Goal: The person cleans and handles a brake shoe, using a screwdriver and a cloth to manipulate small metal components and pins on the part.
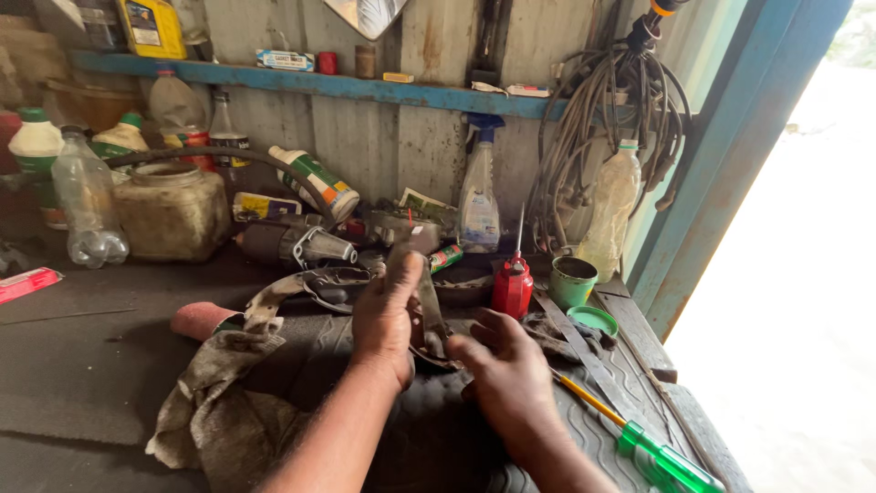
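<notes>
Metal bracket (pixel 422 301) stood near-upright in our left hand (pixel 388 315), fingers wrapped shut around it; our right hand (pixel 506 374), loosely curled and holding nothing, touched its lower end just beside that grip.
</notes>
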